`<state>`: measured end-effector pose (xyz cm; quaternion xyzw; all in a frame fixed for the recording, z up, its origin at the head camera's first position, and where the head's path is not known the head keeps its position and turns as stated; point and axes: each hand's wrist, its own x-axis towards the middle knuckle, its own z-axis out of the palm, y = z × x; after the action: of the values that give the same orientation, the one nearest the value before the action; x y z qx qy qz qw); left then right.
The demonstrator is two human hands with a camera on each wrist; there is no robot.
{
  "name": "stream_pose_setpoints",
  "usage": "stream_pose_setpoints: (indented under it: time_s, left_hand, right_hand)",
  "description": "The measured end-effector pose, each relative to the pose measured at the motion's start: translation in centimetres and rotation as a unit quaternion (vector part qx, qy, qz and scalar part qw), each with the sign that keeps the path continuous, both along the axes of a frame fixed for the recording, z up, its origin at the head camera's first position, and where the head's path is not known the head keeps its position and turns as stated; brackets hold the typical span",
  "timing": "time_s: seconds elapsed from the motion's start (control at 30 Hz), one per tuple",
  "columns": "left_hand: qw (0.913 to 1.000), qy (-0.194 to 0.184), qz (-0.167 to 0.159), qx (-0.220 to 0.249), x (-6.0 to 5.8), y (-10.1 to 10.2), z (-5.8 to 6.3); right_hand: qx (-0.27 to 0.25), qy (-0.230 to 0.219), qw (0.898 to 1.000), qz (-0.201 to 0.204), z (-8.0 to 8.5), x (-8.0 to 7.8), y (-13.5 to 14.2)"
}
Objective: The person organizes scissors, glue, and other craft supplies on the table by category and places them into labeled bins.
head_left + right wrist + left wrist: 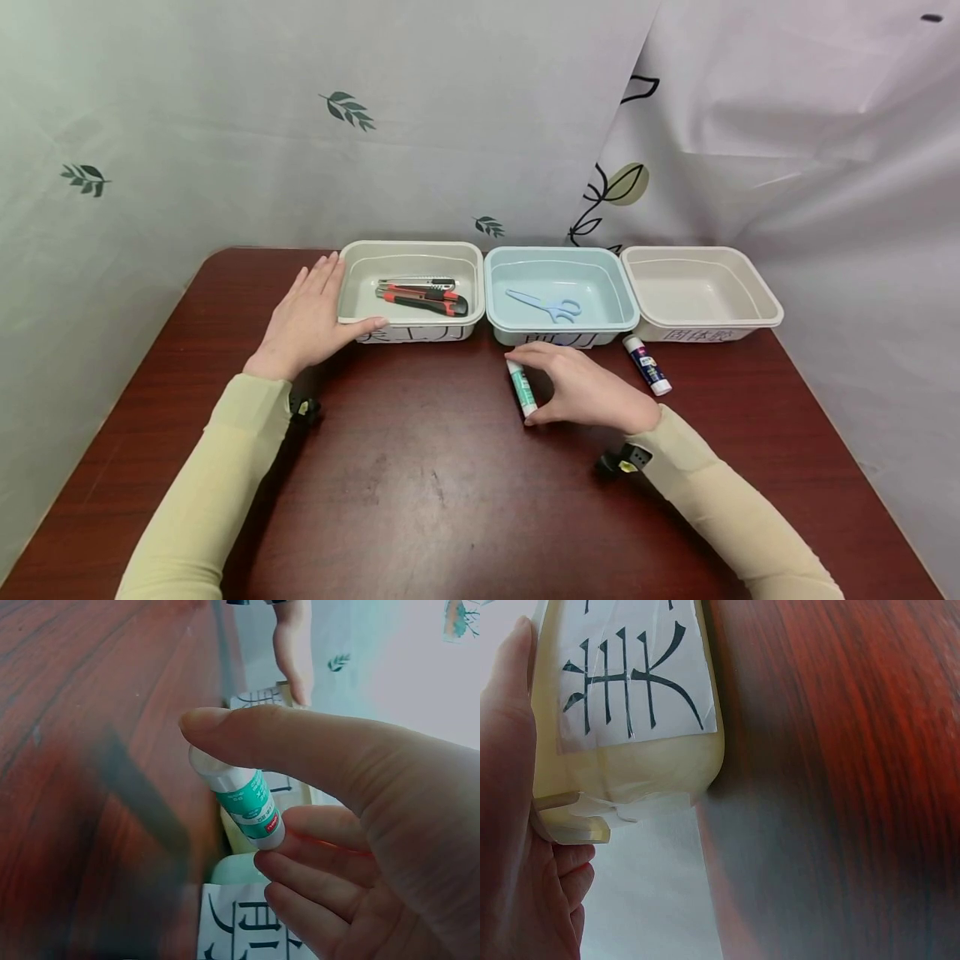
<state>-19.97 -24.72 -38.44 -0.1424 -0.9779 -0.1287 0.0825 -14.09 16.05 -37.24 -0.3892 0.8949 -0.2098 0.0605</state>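
My right hand (581,387) pinches a green-and-white glue stick (522,388) by its two ends, thumb on the near end and fingers on the far one, in front of the blue bin. In the right wrist view the glue stick (247,804) shows white ends and a green label. With straight fingers along the side and the thumb over the front rim, my left hand (309,321) rests on the left beige bin (352,287). Utility knives (423,298) lie inside that bin. A second glue stick (647,365), dark blue with white ends, lies on the table right of my right hand.
The light blue bin (498,296) in the middle holds blue scissors (547,305). To its right stands another beige bin (765,312). All three line the back of the dark red table (420,500), with labels on their fronts and a patterned curtain (450,125) behind.
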Motion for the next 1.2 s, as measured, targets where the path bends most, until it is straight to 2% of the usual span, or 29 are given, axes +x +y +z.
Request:
stream_pose_setpoints:
  time_s: [0.5,0.73,1.2]
  left_hand:
    - [1.0,-0.004,-0.001,0.001,0.0,0.0,0.0]
    - [1.0,-0.001,-0.001,0.0,0.1,0.0,0.0]
    - [1.0,0.002,-0.002,-0.003,0.1,0.1,0.1]
  right_hand:
    - [-0.011,0.012,1.0,-0.025,1.8,-0.1,1.4]
    - [-0.042,0.03,0.998,-0.03,2.4,-0.4,2.4]
    - [-0.071,0.032,0.994,-0.078,4.1,-1.5,5.4]
